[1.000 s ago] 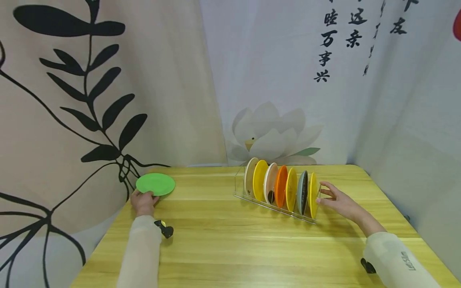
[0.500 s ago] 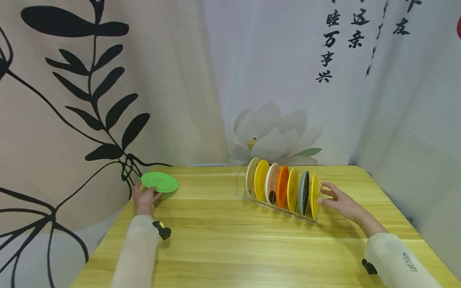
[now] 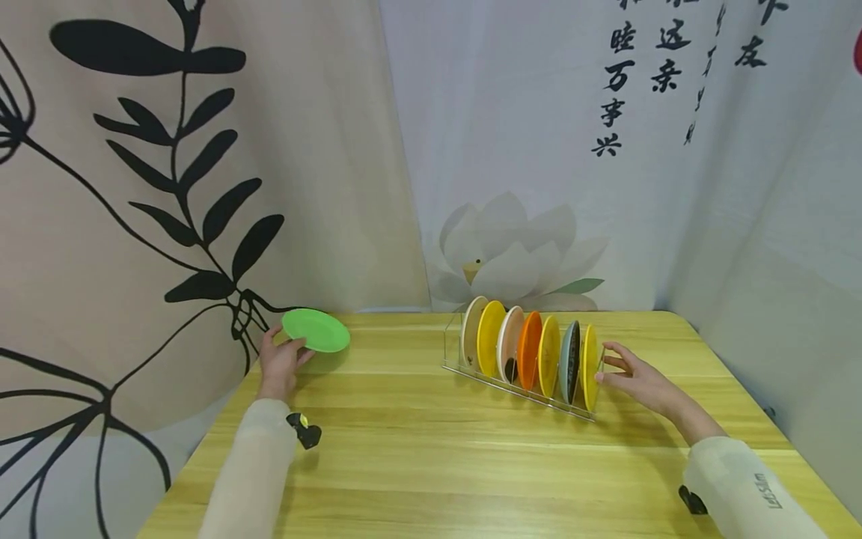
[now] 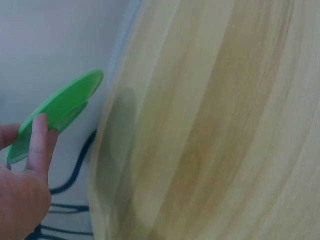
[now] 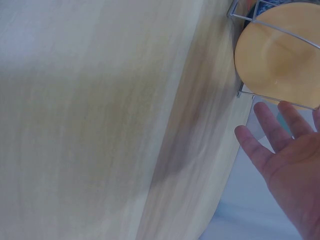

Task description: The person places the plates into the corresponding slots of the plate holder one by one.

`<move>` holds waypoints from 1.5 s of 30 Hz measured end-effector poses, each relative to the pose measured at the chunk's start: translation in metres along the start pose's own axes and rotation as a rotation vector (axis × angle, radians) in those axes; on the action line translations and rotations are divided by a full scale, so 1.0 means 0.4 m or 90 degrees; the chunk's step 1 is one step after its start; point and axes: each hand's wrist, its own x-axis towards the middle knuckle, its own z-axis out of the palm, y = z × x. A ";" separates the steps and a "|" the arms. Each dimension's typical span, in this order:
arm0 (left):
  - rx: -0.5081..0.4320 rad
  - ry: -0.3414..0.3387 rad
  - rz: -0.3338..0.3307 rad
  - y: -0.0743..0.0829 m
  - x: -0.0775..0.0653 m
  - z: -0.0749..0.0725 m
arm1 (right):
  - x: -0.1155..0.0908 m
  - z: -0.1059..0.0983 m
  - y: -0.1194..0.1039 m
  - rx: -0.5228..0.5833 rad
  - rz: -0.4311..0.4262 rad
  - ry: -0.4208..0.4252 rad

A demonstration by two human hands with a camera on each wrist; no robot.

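Over the table's back left corner, my left hand (image 3: 277, 367) holds a green plate (image 3: 316, 329) by its near left edge. The left wrist view shows fingers against the plate's underside (image 4: 62, 105), tilted above the wood. At the right, a wire dish rack (image 3: 559, 406) carries a row of upright plates: cream, yellow, pink, orange, yellow, blue-grey with a dark face, and a yellow plate (image 3: 589, 367) at the right end. My right hand (image 3: 640, 385) rests at that end, fingertips right at the end wire. In the right wrist view its fingers (image 5: 270, 127) are extended and spread.
The wooden table (image 3: 404, 464) spreads before me. Behind it hangs a pale curtain (image 3: 337, 187) with dark printed leaves and a lotus; another stretch of cloth (image 3: 774, 262) borders the right side. A dark wrist device (image 3: 306, 432) shows at my left cuff.
My left hand has moved slightly right and toward the back, raising the green plate a little with it. The right hand has stayed at the rack, and the plates there have not moved.
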 end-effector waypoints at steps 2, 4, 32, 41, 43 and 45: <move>-0.008 -0.018 0.002 0.007 -0.005 0.010 | 0.000 0.000 0.000 0.000 0.001 -0.002; -0.017 -0.034 -0.001 0.015 -0.011 0.020 | 0.001 0.000 0.000 0.000 0.002 -0.002; -0.032 -0.179 0.044 0.046 -0.081 0.140 | -0.006 0.003 -0.002 -0.007 0.003 -0.003; -0.028 -0.227 0.030 0.100 -0.132 0.184 | -0.002 0.005 0.006 -0.015 -0.003 0.001; -0.033 -0.235 0.034 0.103 -0.133 0.195 | -0.002 0.005 0.006 -0.016 -0.005 0.003; -0.039 -0.242 0.040 0.100 -0.130 0.205 | -0.003 0.006 0.005 -0.017 -0.005 0.003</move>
